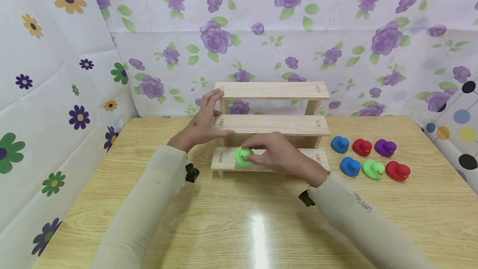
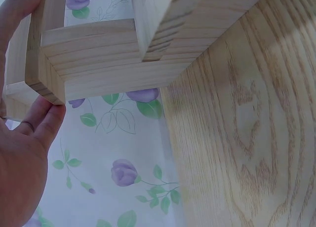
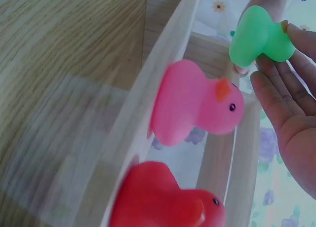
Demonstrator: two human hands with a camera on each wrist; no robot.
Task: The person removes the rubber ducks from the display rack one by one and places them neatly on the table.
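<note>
A three-step wooden shelf (image 1: 272, 124) stands at the table's back. My left hand (image 1: 201, 121) grips its left end, thumb along the middle step and fingers reaching up to the top board; in the left wrist view the fingers (image 2: 47, 119) come round behind a board. With thumb and fingertips, my right hand (image 1: 280, 152) pinches a green rubber duck (image 1: 242, 157) by its head, at the left part of the bottom step. A pink duck (image 3: 182, 103) and a red duck (image 3: 158, 197) sit on that step, mostly hidden behind the right hand in the head view.
Right of the shelf, several ducks sit on the wooden table (image 1: 224, 219) in two rows: blue (image 1: 340, 144), red (image 1: 362, 147) and purple (image 1: 385, 147) behind, blue (image 1: 350, 166), green (image 1: 373, 169) and red (image 1: 397, 171) in front. Flowered cloth (image 1: 168, 20) hangs behind and at the sides.
</note>
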